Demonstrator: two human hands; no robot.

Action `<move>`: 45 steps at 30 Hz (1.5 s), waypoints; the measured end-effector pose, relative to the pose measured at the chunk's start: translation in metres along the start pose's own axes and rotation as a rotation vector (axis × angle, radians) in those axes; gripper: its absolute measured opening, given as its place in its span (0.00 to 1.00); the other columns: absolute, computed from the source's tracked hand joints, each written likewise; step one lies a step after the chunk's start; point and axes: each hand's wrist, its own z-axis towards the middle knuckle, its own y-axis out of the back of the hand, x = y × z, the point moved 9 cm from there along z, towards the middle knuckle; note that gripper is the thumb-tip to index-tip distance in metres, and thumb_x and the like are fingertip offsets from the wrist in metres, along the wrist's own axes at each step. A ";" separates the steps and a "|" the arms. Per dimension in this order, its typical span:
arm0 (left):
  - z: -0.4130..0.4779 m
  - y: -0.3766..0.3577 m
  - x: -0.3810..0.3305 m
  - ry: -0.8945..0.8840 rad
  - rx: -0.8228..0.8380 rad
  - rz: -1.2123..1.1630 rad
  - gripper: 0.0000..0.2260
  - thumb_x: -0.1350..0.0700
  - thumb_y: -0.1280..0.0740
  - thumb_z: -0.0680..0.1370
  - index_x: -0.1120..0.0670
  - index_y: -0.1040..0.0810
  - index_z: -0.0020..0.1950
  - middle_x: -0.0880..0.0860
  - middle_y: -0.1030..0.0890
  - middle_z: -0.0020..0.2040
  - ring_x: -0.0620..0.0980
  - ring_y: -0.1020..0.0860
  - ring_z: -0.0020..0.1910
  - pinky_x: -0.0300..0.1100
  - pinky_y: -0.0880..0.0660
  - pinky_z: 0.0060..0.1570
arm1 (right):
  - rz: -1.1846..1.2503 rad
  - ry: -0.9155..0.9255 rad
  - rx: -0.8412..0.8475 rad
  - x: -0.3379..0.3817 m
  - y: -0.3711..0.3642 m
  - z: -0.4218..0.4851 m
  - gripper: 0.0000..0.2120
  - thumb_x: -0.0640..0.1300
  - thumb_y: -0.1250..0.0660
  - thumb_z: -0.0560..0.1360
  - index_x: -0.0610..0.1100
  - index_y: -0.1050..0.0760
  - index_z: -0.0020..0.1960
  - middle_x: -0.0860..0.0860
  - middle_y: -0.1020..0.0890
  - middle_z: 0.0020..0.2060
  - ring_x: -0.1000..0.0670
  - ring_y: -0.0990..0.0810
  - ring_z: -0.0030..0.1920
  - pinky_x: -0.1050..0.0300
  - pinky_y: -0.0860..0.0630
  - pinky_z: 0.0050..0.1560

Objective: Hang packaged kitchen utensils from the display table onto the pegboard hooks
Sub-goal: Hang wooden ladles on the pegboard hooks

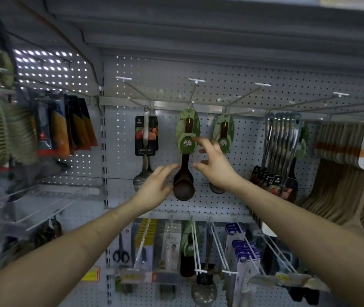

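A dark wooden ladle (pixel 183 178) with a green card label hangs from a hook (pixel 195 90) on the grey pegboard (pixel 254 151). My left hand (pixel 156 187) is just left of the ladle's bowl, fingers apart, fingertips near the handle. My right hand (pixel 215 165) is just right of the handle, fingers spread, one fingertip by the green label. Neither hand holds anything. A second, identical ladle (pixel 223 138) hangs on the hook to the right, partly hidden behind my right hand.
A steel utensil on a black card (pixel 146 136) hangs to the left. Steel utensils (pixel 284 138) and wooden spatulas (pixel 340 165) hang at the right. Brushes and packets (pixel 65 127) fill the left panel. Long hooks (pixel 218 247) with packaged goods jut out below my arms.
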 end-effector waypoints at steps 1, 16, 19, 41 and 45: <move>-0.006 0.003 -0.002 0.008 -0.006 0.022 0.31 0.63 0.32 0.83 0.47 0.35 0.84 0.50 0.30 0.75 0.49 0.30 0.74 0.36 0.35 0.70 | -0.008 0.009 0.009 0.002 -0.004 -0.007 0.33 0.38 0.28 0.82 0.58 0.35 0.80 0.51 0.34 0.71 0.53 0.28 0.67 0.49 0.22 0.69; -0.173 0.012 -0.064 0.057 -0.012 0.332 0.26 0.48 0.32 0.85 0.47 0.33 0.83 0.52 0.33 0.80 0.55 0.31 0.76 0.57 0.26 0.69 | -0.129 0.098 0.033 0.046 -0.064 -0.166 0.27 0.53 0.31 0.83 0.50 0.32 0.79 0.52 0.30 0.71 0.48 0.28 0.71 0.45 0.23 0.64; -0.208 -0.009 -0.085 0.007 -0.035 0.313 0.24 0.49 0.34 0.85 0.51 0.29 0.81 0.53 0.30 0.78 0.56 0.29 0.74 0.57 0.24 0.66 | -0.078 0.087 0.021 0.049 -0.071 -0.208 0.25 0.51 0.31 0.82 0.49 0.30 0.78 0.51 0.29 0.68 0.48 0.27 0.69 0.47 0.23 0.64; -0.439 -0.276 0.074 0.348 0.526 0.140 0.24 0.52 0.31 0.84 0.49 0.28 0.80 0.54 0.27 0.74 0.57 0.29 0.72 0.57 0.24 0.66 | 0.029 -0.632 0.348 -0.163 -0.249 -0.515 0.21 0.41 0.31 0.82 0.46 0.26 0.74 0.50 0.27 0.62 0.49 0.23 0.53 0.56 0.30 0.52; -0.466 -0.326 0.117 0.403 0.664 0.139 0.23 0.50 0.35 0.85 0.48 0.31 0.81 0.54 0.29 0.75 0.59 0.29 0.73 0.55 0.25 0.67 | 0.030 -0.710 0.449 -0.200 -0.297 -0.543 0.22 0.40 0.31 0.82 0.43 0.28 0.76 0.46 0.28 0.68 0.42 0.22 0.64 0.52 0.28 0.62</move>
